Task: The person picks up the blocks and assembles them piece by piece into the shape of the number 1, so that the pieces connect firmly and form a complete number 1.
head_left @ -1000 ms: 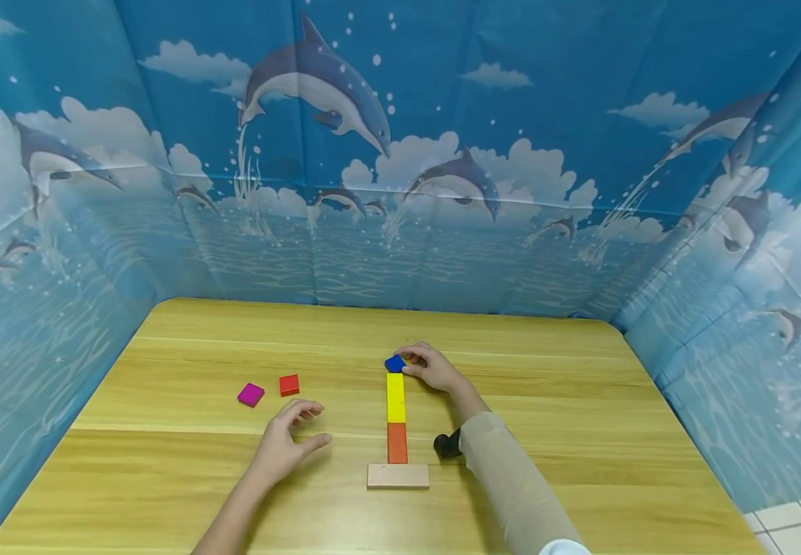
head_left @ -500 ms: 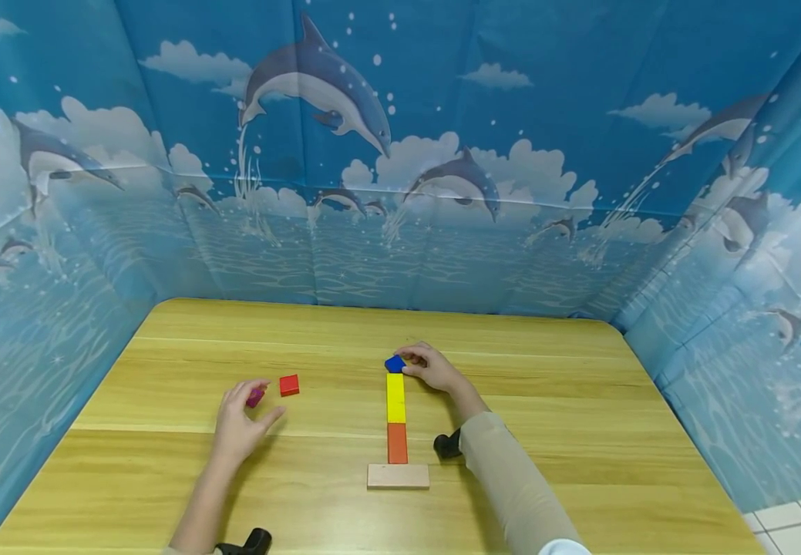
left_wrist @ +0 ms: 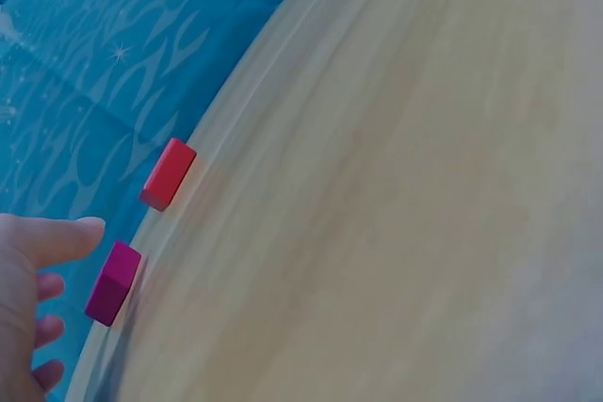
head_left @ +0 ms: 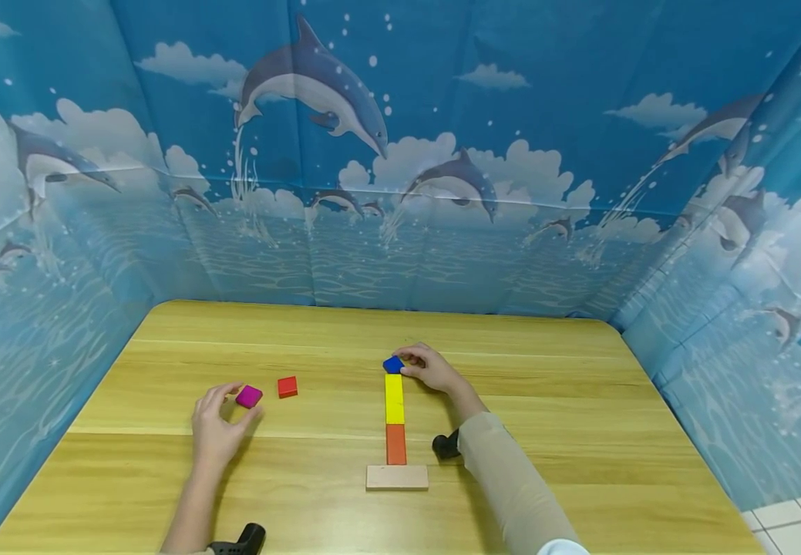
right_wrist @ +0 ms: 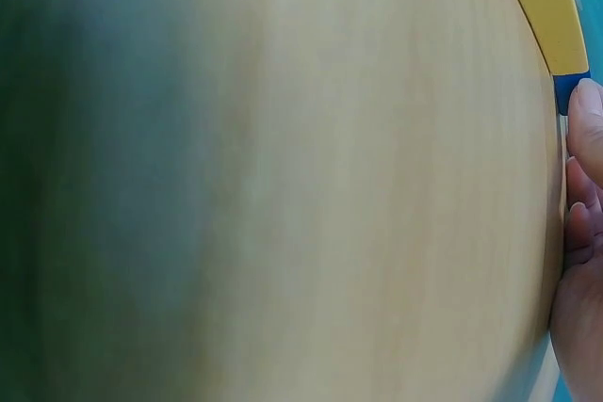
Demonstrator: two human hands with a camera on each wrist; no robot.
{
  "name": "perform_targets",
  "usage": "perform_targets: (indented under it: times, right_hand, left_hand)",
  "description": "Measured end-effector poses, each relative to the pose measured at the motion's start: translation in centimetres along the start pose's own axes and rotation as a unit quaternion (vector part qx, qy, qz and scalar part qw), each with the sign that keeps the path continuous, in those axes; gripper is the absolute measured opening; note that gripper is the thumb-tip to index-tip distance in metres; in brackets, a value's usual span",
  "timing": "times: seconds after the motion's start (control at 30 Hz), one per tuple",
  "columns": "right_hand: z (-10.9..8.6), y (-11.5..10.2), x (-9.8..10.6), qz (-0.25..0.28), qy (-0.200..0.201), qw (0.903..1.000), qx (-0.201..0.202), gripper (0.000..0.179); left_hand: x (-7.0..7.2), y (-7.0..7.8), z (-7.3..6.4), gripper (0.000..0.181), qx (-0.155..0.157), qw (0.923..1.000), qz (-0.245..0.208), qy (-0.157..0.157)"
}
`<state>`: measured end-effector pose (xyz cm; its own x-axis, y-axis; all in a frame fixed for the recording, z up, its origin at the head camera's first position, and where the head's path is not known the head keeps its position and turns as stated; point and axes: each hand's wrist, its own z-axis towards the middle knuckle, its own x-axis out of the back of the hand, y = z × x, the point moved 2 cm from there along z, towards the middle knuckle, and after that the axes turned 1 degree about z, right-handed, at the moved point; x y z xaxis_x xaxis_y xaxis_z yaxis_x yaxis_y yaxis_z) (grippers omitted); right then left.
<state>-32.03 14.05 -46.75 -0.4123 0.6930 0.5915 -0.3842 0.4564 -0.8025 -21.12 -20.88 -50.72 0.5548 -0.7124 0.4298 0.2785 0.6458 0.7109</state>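
Head view, with 12 o'clock pointing away from the person: the left hand [head_left: 215, 433] has a wide grip, thumb and fingers parted around a magenta block [head_left: 249, 397] lying at its 1 to 2 o'clock. The left wrist view shows the thumb and fingers just beside that block; whether any fingertip touches it cannot be told. The right hand [head_left: 431, 368] has a narrow grip, thumb and fingers pinching the near corner of a blue block [head_left: 392, 364] at its 9 o'clock.

Between 2 and 3 o'clock from the magenta block, a red block [head_left: 287, 387] lies near it but apart. At 6 o'clock from the blue block, a long yellow block [head_left: 395, 399] touches it, then an orange-red block [head_left: 396, 445] continues the line, and a plain wooden block [head_left: 396, 478] lies crosswise at the bottom.

A beige sleeve [head_left: 514, 482] covers the right forearm at 5 o'clock from its hand, with a black fitting [head_left: 445, 445] nearer 6 o'clock. Everything lies on a yellowish wood-grain bench [head_left: 546, 370]. At 12 o'clock hangs a blue dolphin-print curtain [head_left: 344, 254]; near 4 o'clock, white floor tiles [head_left: 785, 515] show.
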Motion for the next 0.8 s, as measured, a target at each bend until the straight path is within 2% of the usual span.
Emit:
perform_targets:
  times: [0.4,0.8]
  right_hand:
    - [0.11,0.17,-0.04,0.002,-0.001,1.0000,-0.003,0.029]
    - [0.09,0.06,0.03,0.002,-0.004,0.9999,-0.010,0.030]
  left_hand:
    - [-0.11,-0.78,-0.51,0.053,0.040,0.9988,0.024,-0.016]
    - [-0.23,-1.03,-0.60,0.049,0.067,0.9963,0.053,-0.011]
